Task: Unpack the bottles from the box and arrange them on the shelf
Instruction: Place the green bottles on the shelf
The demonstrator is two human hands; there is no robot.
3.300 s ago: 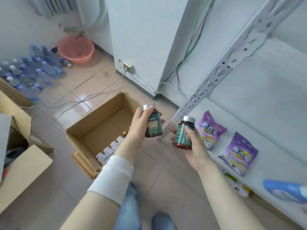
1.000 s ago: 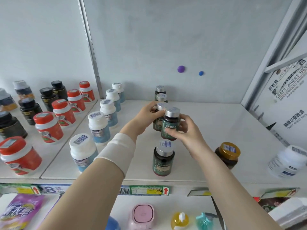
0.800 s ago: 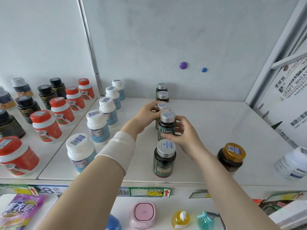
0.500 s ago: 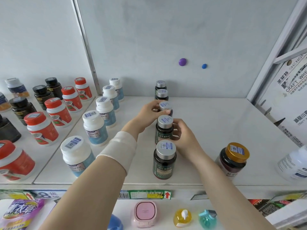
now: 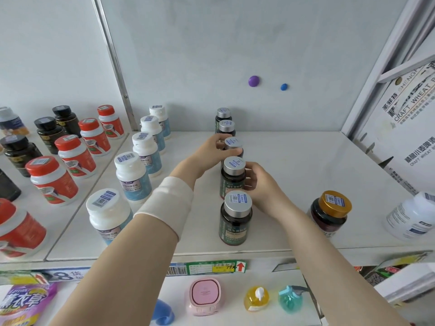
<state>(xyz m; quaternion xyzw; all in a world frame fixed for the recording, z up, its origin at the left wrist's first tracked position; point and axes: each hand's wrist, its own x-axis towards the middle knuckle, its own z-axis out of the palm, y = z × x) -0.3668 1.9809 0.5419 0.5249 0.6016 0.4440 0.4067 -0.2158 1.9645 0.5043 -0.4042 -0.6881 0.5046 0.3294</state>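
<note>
Several dark green bottles with silver caps stand in a row running front to back on the white shelf [image 5: 294,170]. My left hand [image 5: 209,154] curls around the third bottle [image 5: 233,145] from the front. My right hand [image 5: 261,184] grips the second bottle [image 5: 233,175] from its right side; that bottle stands on the shelf. The front bottle [image 5: 236,220] stands free near the shelf edge. Two more bottles [image 5: 224,121] stand at the back by the wall. The box is out of view.
White-capped blue-label bottles [image 5: 134,177] form a row to the left, with red-capped bottles [image 5: 53,182] and black bottles beyond. A gold-capped jar [image 5: 329,215] and a white bottle [image 5: 414,217] stand at the right. Below hangs a shelf with a pink device [image 5: 204,296] and spray bottles.
From beside the floor box, both hands carried a dark green bottle each up to the shelf. In the last second they lowered them into the row, where both now stand.
</note>
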